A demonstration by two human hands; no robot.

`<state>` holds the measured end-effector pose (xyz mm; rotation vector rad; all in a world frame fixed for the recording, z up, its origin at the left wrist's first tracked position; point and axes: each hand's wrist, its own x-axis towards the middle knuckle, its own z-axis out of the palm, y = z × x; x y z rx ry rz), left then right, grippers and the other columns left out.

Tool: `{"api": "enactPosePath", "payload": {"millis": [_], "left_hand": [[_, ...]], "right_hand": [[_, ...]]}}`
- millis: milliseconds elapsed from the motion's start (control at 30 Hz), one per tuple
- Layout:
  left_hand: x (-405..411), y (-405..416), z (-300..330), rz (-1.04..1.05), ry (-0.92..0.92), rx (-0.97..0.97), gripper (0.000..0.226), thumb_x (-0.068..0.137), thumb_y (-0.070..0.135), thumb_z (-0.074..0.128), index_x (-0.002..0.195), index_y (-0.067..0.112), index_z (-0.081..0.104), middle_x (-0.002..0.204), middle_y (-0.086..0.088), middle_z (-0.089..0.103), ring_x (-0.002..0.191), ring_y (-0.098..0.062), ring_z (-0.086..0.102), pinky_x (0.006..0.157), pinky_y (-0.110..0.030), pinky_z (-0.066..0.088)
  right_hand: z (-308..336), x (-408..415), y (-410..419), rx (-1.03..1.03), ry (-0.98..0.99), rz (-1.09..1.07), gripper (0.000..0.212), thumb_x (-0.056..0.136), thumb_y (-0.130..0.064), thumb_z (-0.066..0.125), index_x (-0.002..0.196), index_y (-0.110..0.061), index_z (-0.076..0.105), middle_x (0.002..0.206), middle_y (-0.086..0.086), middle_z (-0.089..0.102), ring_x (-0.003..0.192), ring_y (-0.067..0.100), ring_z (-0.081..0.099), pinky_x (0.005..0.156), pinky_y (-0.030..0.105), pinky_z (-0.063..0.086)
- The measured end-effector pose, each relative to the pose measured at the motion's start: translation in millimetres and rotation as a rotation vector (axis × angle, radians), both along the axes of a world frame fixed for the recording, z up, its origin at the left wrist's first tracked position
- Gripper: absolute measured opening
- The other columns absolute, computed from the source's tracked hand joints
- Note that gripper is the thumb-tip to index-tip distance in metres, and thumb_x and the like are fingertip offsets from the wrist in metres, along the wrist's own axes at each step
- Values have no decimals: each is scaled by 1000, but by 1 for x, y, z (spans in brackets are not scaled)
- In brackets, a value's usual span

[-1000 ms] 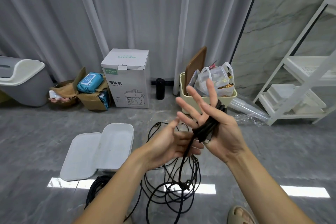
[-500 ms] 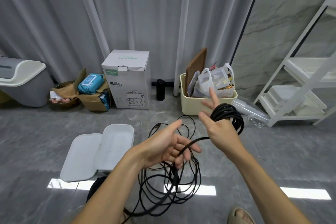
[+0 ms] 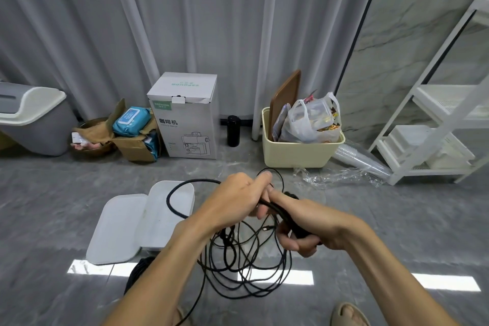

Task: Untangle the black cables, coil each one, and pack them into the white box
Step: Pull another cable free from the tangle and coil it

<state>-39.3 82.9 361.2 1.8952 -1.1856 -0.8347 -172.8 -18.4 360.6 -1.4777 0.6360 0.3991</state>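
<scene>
Two hands work together in my view. Left of them, the white box lies open on the floor with its lid. Below them sprawl tangled black cables. My right hand curls around a coiled bundle; my left hand pinches its loose strand.

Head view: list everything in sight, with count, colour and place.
Plastic storage box: one, white, open on floor, lid beside it.
Loose cables: several, black, tangled on floor.
Coiled cable bundle: one, black, gripped in right hand.
Cardboard carton: one, white, by curtain.
Plastic tub: one, cream, holding bags.
Bottle: one, black, upright.
Shelf rack: one, white, right.
Left hand: pinches cable.
Right hand: grips bundle.
</scene>
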Motion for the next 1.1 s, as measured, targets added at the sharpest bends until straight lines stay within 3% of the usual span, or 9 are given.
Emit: {"api": "enactPosePath", "payload": {"millis": [167, 333, 533, 600, 700, 800, 900, 967, 1100], "left_hand": [[11, 0, -5, 83, 50, -133, 70, 106, 38, 36, 43, 11, 53, 38, 5, 40, 42, -9, 38, 53, -20, 33], [12, -3, -7, 105, 119, -151, 71, 105, 41, 34, 41, 18, 50, 42, 3, 47, 46, -9, 41, 58, -26, 34], [3, -4, -7, 100, 189, -80, 63, 102, 50, 37, 48, 19, 42, 48, 5, 43, 50, -11, 40, 61, -30, 37], [-1, -2, -9, 73, 279, -70, 52, 103, 46, 38, 57, 24, 43, 51, 11, 45, 52, -3, 46, 62, -21, 41], [-7, -1, -14, -8, 450, -45, 25, 101, 30, 52, 77, 31, 47, 71, 19, 54, 61, 19, 55, 66, -2, 42], [-5, -1, -19, -53, 431, -12, 26, 94, 0, 52, 78, 20, 55, 71, 11, 56, 57, 9, 57, 64, -12, 47], [-1, -5, -28, 33, 339, -54, 26, 105, 17, 39, 99, 20, 64, 84, 12, 68, 75, 8, 64, 73, -21, 52], [0, -5, -31, 35, 397, -85, 26, 107, 31, 39, 120, 32, 62, 113, 10, 71, 104, -2, 67, 92, -32, 55], [-3, -6, -25, 79, 692, -71, 36, 106, 18, 27, 122, 24, 59, 111, -10, 74, 103, -32, 70, 95, -46, 55]], "right_hand": [[-5, 0, -3, 331, -11, 233, 92, 80, -87, 26, 131, -19, 62, 47, 2, 38, 31, 6, 16, 37, 15, 17], [-6, -2, 3, 608, -227, 457, 51, 95, -46, 55, 139, -22, 55, 51, -4, 47, 30, -2, 28, 34, 18, 18], [-10, 2, 15, 848, -582, 429, 55, 97, -18, 49, 151, -19, 38, 85, 10, 67, 45, 4, 59, 31, 18, 26], [-8, 4, 17, 901, -698, 377, 58, 98, -13, 47, 153, -23, 33, 99, 15, 66, 56, 10, 67, 31, 19, 29], [-6, 7, 19, 968, -815, 261, 65, 97, -7, 45, 156, -24, 23, 114, 22, 60, 68, 21, 71, 39, 19, 43], [-5, 10, 18, 985, -904, 125, 66, 99, -5, 43, 157, -24, 19, 127, 24, 56, 82, 30, 70, 55, 24, 57], [-5, 14, 13, 1006, -945, -30, 61, 101, -4, 40, 156, -27, 25, 140, 23, 50, 105, 38, 64, 80, 37, 60], [-3, 16, 11, 1017, -966, -153, 60, 102, -3, 41, 155, -28, 27, 148, 21, 45, 122, 43, 56, 97, 47, 52], [0, 22, 8, 859, -1016, -427, 76, 85, -5, 70, 150, -31, 40, 150, 15, 47, 133, 39, 49, 104, 53, 46]]}}
